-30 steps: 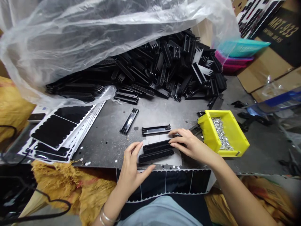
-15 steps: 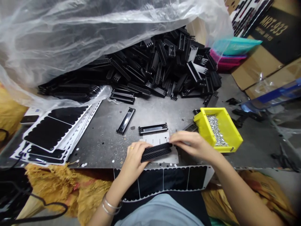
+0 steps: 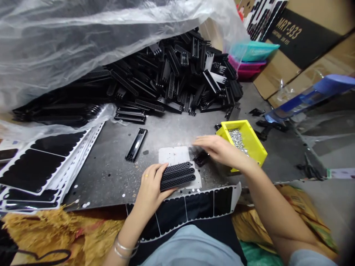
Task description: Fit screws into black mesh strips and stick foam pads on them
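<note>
The right hand (image 3: 219, 147) has left the strips and now hovers open beside the yellow bin (image 3: 244, 138), above a small black part (image 3: 201, 159). The left hand (image 3: 151, 188) alone holds three black perforated strips (image 3: 177, 176), and the strip once lying beyond them on the white sheet (image 3: 173, 155) is gone.

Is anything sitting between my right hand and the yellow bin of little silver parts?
Nothing visible stands in the way. The right hand is open and already reaches over the near corner of the yellow plastic bin. A small black part lies just below the fingers, on the side away from the bin.
</note>
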Motion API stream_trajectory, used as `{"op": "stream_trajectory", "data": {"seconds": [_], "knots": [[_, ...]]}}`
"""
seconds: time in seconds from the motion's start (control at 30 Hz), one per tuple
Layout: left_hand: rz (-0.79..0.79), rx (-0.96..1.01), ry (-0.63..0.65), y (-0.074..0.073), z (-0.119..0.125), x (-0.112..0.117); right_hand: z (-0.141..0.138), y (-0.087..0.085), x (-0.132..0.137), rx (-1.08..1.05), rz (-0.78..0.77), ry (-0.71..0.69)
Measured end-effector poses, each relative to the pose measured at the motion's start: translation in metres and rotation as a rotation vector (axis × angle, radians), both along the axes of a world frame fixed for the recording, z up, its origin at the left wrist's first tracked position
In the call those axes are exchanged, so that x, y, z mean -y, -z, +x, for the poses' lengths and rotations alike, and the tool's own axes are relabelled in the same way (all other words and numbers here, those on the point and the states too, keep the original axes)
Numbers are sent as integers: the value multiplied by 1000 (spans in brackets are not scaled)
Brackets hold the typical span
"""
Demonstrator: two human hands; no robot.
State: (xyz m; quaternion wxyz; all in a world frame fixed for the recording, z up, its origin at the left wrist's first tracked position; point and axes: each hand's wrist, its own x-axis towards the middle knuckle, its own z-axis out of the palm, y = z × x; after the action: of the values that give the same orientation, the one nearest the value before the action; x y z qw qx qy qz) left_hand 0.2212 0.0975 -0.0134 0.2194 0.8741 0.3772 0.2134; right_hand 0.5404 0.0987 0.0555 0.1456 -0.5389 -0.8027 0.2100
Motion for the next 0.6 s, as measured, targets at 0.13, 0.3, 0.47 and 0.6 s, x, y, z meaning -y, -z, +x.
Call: {"op": "stream_trajectory", "data": {"seconds": [0.13,0.3,0.47,0.6], "knots": [[-78,34,-6,-1,0,-8,21,2,14,291,74,31],[-100,27,11,-5,4,-16,3,12,4,266,63,49],[-129,-20,-17,-7,5,-11,-12,16,-18,170,-63,-1],[-153,-2,-8,-15,-1,-10,-17,18,-32,141,-98,-44]]}}
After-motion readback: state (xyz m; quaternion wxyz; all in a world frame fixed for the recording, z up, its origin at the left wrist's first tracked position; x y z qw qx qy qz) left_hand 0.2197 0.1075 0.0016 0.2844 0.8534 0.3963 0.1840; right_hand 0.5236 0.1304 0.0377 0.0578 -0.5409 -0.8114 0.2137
